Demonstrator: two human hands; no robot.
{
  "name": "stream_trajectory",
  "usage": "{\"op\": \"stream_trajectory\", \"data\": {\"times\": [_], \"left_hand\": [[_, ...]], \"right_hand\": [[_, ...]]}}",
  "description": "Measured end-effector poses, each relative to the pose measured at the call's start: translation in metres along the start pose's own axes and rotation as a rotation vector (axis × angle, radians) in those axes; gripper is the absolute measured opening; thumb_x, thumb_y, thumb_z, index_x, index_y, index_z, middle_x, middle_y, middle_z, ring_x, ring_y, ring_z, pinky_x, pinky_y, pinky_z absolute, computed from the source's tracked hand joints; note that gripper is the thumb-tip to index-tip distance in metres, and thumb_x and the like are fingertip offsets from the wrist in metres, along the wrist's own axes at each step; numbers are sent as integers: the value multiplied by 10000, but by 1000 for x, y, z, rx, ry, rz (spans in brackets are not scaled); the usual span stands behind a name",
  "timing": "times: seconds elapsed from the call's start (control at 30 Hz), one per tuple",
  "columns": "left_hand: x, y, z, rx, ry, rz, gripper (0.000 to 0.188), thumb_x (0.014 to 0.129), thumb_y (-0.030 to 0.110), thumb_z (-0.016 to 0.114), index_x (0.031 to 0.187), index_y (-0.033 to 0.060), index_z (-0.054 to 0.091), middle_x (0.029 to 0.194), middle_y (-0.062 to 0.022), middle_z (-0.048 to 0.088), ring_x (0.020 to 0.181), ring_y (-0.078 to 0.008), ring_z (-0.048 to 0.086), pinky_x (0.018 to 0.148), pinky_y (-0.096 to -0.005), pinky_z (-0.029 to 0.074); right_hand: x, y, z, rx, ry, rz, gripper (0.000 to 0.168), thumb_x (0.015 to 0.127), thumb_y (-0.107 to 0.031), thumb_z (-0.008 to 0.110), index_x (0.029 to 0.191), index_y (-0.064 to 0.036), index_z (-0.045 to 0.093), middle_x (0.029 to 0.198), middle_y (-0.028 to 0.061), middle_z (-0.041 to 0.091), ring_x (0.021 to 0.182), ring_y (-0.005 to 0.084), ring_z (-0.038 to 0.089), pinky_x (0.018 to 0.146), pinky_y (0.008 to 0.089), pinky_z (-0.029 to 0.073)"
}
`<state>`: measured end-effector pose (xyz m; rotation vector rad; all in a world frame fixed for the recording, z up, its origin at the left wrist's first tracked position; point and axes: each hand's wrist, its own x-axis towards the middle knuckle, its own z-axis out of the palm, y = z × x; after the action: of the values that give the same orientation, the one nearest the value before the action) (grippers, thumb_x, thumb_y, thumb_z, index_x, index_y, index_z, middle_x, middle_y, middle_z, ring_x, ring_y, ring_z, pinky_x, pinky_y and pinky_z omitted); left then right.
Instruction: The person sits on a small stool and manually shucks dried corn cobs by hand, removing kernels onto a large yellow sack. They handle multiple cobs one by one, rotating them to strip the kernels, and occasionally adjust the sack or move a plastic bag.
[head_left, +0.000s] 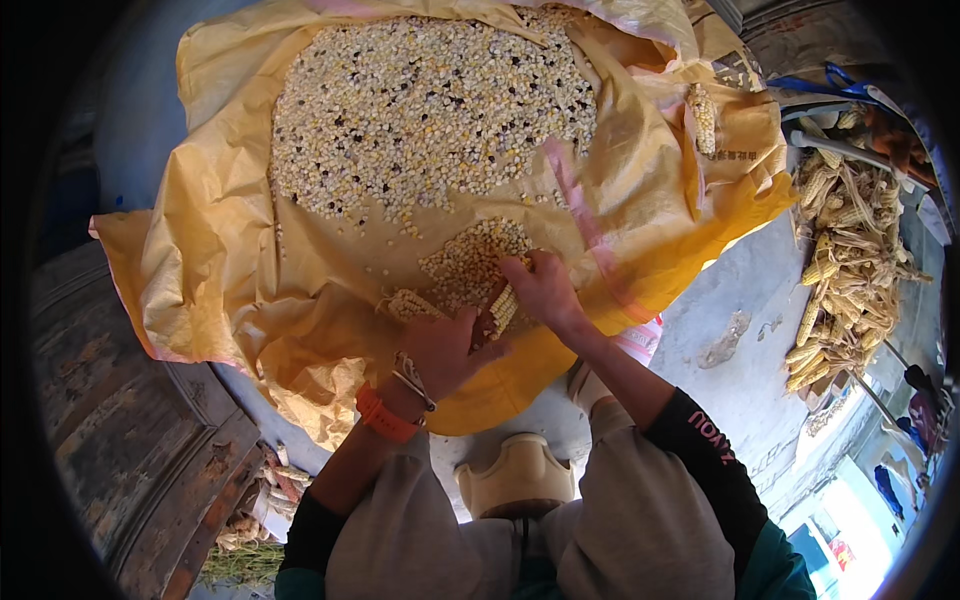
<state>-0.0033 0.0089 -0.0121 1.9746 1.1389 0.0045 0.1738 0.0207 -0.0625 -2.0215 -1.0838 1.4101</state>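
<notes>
Between my two hands is a partly stripped ear of corn, pale kernels along its right side and brown on the left. My left hand, with an orange watch and a bracelet at the wrist, grips its lower end. Fingers of my right hand close on the upper end. Just beyond lies a small heap of loose kernels. Another corn ear rests beside my left fingers, partly covered by them. Everything lies on a spread yellow woven sack.
A broad layer of mixed pale and dark kernels covers the sack's far part. One ear lies on its right side. On the floor at right are piled husked ears. Dark wooden furniture stands left; a plastic stool is between my legs.
</notes>
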Motion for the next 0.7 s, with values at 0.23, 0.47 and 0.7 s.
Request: {"op": "stream_trajectory", "data": {"times": [0.23,0.47,0.7], "left_hand": [[2,-5,-6,-526,-236,-290,400,885,427,493,835,35,557,588,-76,579,481,-255,558,486,-378,434],[-2,-8,1,-442,-49,-132,411,847,454,544,789,47,527,563,-70,551,453,-225,541,486,-376,431],[0,3,-4,-455,-102,-174,331,877,333,539,772,26,475,526,-38,501,448,-148,510,452,-309,404]], "right_hand": [[-3,-6,-1,-54,-54,41,419,762,-336,550,789,80,586,700,285,574,718,381,600,658,434,465],[4,2,1,-29,-23,67,436,762,-354,550,787,79,595,710,293,576,732,378,601,665,438,465],[1,-21,-11,29,-203,29,452,780,-388,566,855,54,628,760,256,617,761,352,625,697,403,472]]}}
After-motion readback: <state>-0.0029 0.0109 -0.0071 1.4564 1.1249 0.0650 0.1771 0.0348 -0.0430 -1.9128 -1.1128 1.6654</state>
